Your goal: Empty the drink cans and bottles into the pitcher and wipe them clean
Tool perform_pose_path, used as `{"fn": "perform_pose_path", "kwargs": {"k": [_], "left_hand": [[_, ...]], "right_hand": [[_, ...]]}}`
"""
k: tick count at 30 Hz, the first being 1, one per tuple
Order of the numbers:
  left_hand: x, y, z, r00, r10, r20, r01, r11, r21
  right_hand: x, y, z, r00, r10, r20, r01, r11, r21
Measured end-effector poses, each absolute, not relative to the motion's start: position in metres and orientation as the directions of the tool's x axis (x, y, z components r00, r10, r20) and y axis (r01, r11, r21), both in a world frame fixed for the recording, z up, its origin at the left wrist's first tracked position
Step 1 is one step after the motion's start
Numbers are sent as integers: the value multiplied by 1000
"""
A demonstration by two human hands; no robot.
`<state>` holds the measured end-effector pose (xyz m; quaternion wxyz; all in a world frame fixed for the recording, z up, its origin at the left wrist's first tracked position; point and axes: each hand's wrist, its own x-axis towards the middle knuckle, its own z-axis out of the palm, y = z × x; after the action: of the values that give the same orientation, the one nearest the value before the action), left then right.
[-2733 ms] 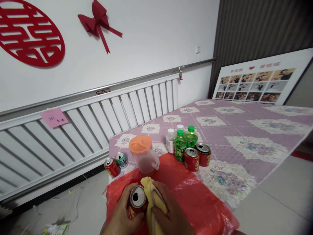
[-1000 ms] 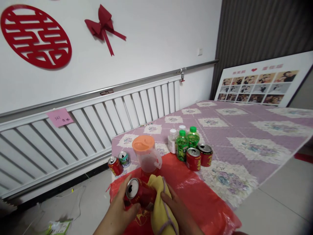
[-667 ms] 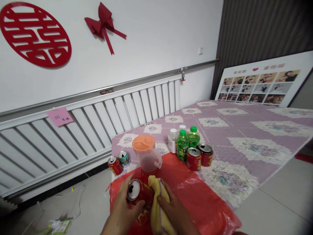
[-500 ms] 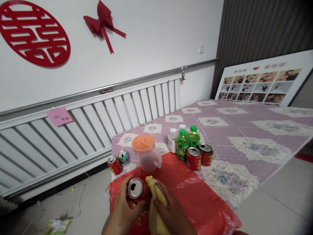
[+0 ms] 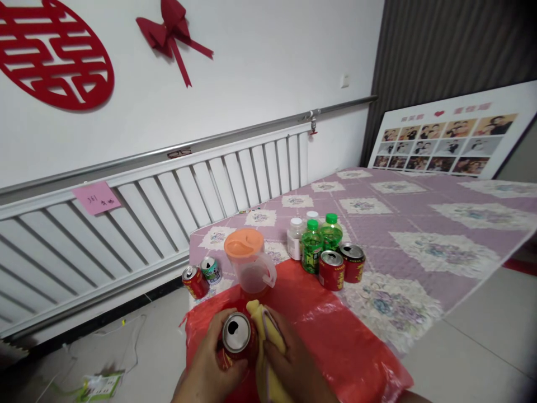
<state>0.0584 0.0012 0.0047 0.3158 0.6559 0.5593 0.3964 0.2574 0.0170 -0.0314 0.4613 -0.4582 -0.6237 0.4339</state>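
Observation:
My left hand [image 5: 216,358] is wrapped round a red drink can [image 5: 237,334] with an opened top, tilted slightly toward me. Bunched in my right hand [image 5: 289,355] is a yellow cloth [image 5: 265,358], held close against the can's right side; whether it touches cannot be made out. Both hands are over a red plastic bag [image 5: 327,330] spread on the table. Just beyond them stands a clear pitcher [image 5: 250,272] with an orange lid.
Left of the pitcher are a red can [image 5: 195,282] and a small teal-and-white can [image 5: 211,271]. To the right stand two red cans [image 5: 331,271], green-capped bottles [image 5: 312,249] and white-capped bottles [image 5: 295,239]. A white radiator [image 5: 168,210] runs behind the flowered tablecloth [image 5: 419,201].
The held can has shifted slightly toward me and to the right, its top tipping more toward the camera. My right hand keeps its grip on the cloth. The view has moved slightly.

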Motion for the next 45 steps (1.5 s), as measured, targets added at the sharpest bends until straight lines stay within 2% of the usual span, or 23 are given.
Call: {"fn": "perform_pose_path", "kwargs": {"k": [4, 10, 13, 21, 24, 28, 34, 40, 45], "left_hand": [[51, 2, 5, 56, 985, 166, 446, -173, 878], [51, 8, -4, 105, 976, 190, 538, -217, 815], [52, 7, -9, 99, 980, 174, 552, -199, 809], [39, 13, -16, 79, 985, 156, 436, -174, 883], [35, 17, -17, 68, 985, 161, 467, -174, 867], [32, 18, -21, 32, 984, 177, 518, -167, 839], [30, 11, -30, 28, 987, 161, 474, -155, 867], [27, 15, -32, 89, 991, 98, 408, -126, 904], [26, 17, -30, 161, 979, 122, 442, -183, 878]], "right_hand": [[261, 19, -25, -158, 983, 95, 169, 122, -978], [259, 10, -29, -165, 951, 263, 160, 289, -944], [256, 8, -34, -167, 943, 289, 182, 318, -931], [259, 20, -25, -204, 975, 88, 230, 135, -964], [265, 22, -22, -167, 986, 15, 167, 44, -985], [276, 25, -23, -104, 994, -42, -21, -44, -999], [283, 16, -22, -123, 984, -125, -181, -147, -973], [274, 2, -21, -96, 983, -156, -86, -164, -983], [262, 1, -18, -61, 997, -41, 118, -34, -992]]}}
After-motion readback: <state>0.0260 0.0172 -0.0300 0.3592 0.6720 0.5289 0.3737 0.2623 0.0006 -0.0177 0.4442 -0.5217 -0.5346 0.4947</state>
